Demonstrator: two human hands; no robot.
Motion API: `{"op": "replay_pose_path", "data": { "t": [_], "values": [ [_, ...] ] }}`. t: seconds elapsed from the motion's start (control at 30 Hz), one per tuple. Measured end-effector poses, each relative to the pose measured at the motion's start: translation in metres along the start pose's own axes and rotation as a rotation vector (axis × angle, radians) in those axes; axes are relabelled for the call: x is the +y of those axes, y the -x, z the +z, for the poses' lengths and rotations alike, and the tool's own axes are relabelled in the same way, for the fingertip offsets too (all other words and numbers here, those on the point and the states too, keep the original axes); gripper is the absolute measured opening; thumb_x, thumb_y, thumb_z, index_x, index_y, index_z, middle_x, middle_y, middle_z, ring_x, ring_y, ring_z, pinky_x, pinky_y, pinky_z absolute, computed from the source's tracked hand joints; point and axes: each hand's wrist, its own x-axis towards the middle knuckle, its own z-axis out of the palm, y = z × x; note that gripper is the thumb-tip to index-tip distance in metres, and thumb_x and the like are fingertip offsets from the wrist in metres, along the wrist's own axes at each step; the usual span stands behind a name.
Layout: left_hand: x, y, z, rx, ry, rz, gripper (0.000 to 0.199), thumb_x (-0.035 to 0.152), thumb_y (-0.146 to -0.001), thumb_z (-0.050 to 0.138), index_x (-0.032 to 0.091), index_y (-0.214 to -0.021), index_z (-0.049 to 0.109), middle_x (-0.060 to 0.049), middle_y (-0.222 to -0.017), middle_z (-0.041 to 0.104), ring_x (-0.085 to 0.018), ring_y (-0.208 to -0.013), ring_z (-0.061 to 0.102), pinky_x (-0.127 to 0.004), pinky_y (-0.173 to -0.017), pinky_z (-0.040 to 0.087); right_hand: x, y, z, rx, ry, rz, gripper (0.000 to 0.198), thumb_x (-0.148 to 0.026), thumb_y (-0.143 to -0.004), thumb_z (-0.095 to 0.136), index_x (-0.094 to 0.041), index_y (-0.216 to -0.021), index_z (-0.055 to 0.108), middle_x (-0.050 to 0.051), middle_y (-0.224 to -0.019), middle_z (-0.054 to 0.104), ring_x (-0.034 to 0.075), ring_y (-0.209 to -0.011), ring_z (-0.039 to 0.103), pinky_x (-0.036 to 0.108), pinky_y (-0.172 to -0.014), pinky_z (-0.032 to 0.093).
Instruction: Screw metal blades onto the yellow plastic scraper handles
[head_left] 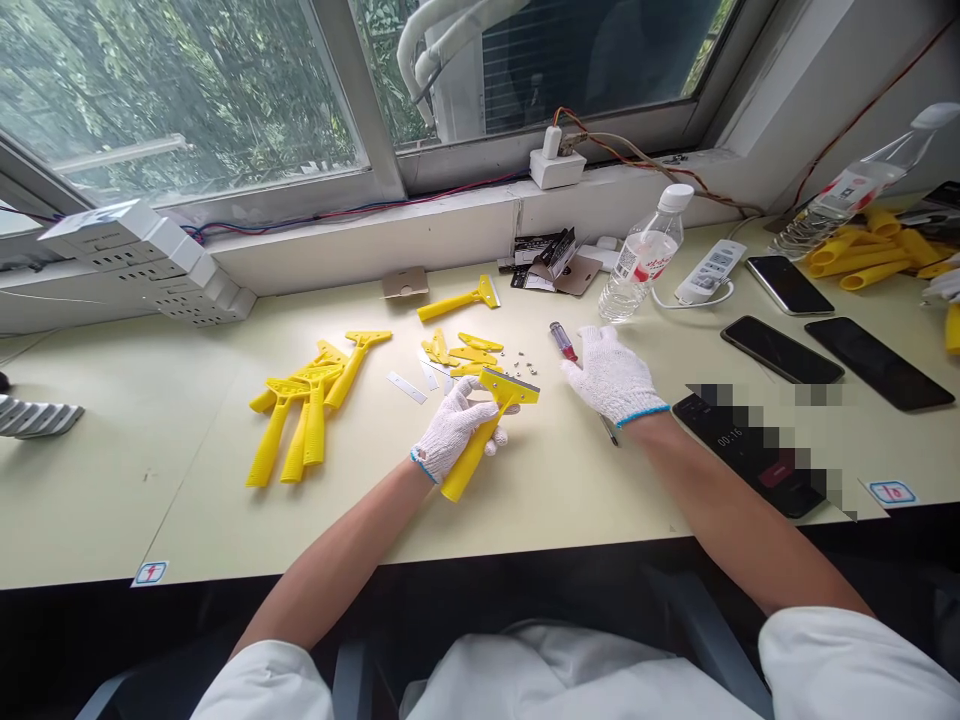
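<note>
Gripping a yellow scraper (480,445) above the near table (562,500), the left hand (450,430) curled around its handle; the right hand (619,378), fingers fairly straight, covered a screwdriver (562,341), its hold unclear.

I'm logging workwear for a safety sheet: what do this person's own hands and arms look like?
The left hand and right hand each wear a white, knitted-looking glove with blue edging at the wrist. The forearms are bare, up to loose white short sleeves.
</note>
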Motion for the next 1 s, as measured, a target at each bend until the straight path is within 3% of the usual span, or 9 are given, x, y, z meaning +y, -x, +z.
{"op": "replay_pose_path", "data": {
  "t": [0.13, 0.3, 0.37, 0.47, 0.53, 0.6, 0.77, 0.87, 1.0],
  "values": [
    [0.000, 0.000, 0.002, 0.024, 0.010, -0.013, 0.061, 0.040, -0.090, 0.089, 0.026, -0.133, 0.048, -0.014, -0.124, 0.080, -0.016, -0.065, 0.075, -0.027, -0.056, 0.056, -0.009, -0.001, 0.002, -0.186, 0.045, 0.056, 0.043, -0.035, -0.107, 0.057, -0.013, -0.144, 0.062, 0.028, -0.132, 0.070, 0.043, -0.110, 0.076, 0.052, -0.092, 0.059],
    [0.001, 0.001, 0.005, 0.027, -0.005, -0.017, 0.060, 0.041, -0.091, 0.088, 0.025, -0.133, 0.048, -0.014, -0.125, 0.079, -0.017, -0.067, 0.076, -0.027, -0.057, 0.056, -0.013, -0.005, -0.003, -0.249, -0.027, 0.142, 0.042, -0.022, -0.106, 0.051, -0.009, -0.144, 0.063, 0.026, -0.118, 0.075, 0.037, -0.105, 0.075, 0.047, -0.095, 0.057],
    [0.002, 0.001, 0.005, 0.021, -0.002, -0.016, 0.058, 0.042, -0.092, 0.088, 0.026, -0.130, 0.046, -0.013, -0.125, 0.079, -0.016, -0.066, 0.075, -0.027, -0.056, 0.055, -0.008, -0.006, -0.009, -0.195, -0.260, 0.083, 0.046, -0.021, -0.100, 0.058, -0.011, -0.145, 0.066, 0.019, -0.110, 0.075, 0.027, -0.093, 0.070, 0.037, -0.086, 0.055],
    [0.002, 0.001, 0.005, 0.023, -0.005, -0.003, 0.059, 0.043, -0.091, 0.088, 0.026, -0.127, 0.046, -0.013, -0.124, 0.079, -0.016, -0.064, 0.075, -0.027, -0.056, 0.054, -0.004, -0.004, -0.022, -0.157, -0.924, 0.067, 0.060, -0.025, -0.090, 0.064, -0.018, -0.150, 0.066, 0.004, -0.088, 0.066, 0.014, -0.064, 0.049, 0.025, -0.059, 0.042],
    [0.002, 0.001, 0.005, 0.027, -0.013, 0.001, 0.060, 0.043, -0.090, 0.089, 0.026, -0.128, 0.046, -0.013, -0.123, 0.079, -0.016, -0.064, 0.075, -0.027, -0.056, 0.054, -0.007, 0.000, -0.031, -0.175, -1.362, 0.100, 0.062, -0.029, -0.083, 0.069, -0.020, -0.144, 0.067, 0.000, -0.083, 0.059, 0.010, -0.057, 0.040, 0.022, -0.049, 0.033],
    [0.002, 0.001, 0.005, 0.026, -0.018, -0.004, 0.060, 0.043, -0.090, 0.089, 0.026, -0.129, 0.046, -0.014, -0.123, 0.079, -0.016, -0.065, 0.075, -0.027, -0.057, 0.054, -0.013, 0.005, -0.039, -0.195, -1.647, 0.112, 0.055, -0.029, -0.077, 0.077, -0.021, -0.130, 0.069, -0.002, -0.084, 0.058, 0.008, -0.058, 0.043, 0.020, -0.047, 0.036],
    [0.002, 0.001, 0.006, 0.033, -0.008, -0.010, 0.059, 0.043, -0.090, 0.088, 0.026, -0.129, 0.046, -0.013, -0.124, 0.079, -0.016, -0.064, 0.074, -0.027, -0.055, 0.054, -0.014, 0.007, -0.043, -0.192, -1.927, 0.152, 0.046, -0.023, -0.073, 0.083, -0.024, -0.116, 0.065, -0.005, -0.086, 0.062, 0.005, -0.057, 0.047, 0.017, -0.051, 0.050],
    [0.003, 0.000, 0.007, 0.043, -0.013, -0.009, 0.058, 0.043, -0.090, 0.088, 0.026, -0.129, 0.048, -0.013, -0.123, 0.080, -0.016, -0.064, 0.074, -0.027, -0.054, 0.054, -0.007, 0.003, -0.038, -0.114, -2.003, 0.205, 0.041, -0.035, -0.080, 0.085, -0.024, -0.114, 0.064, -0.003, -0.086, 0.064, 0.007, -0.063, 0.058, 0.017, -0.051, 0.052],
    [0.004, 0.000, 0.007, 0.041, -0.020, -0.019, 0.055, 0.042, -0.092, 0.086, 0.025, -0.129, 0.049, -0.014, -0.124, 0.080, -0.016, -0.064, 0.074, -0.027, -0.056, 0.054, -0.004, 0.002, -0.033, 0.067, -2.022, 0.158, 0.043, -0.051, -0.082, 0.090, -0.024, -0.103, 0.063, -0.002, -0.080, 0.063, 0.012, -0.077, 0.070, 0.017, -0.052, 0.053]
  ]
}}
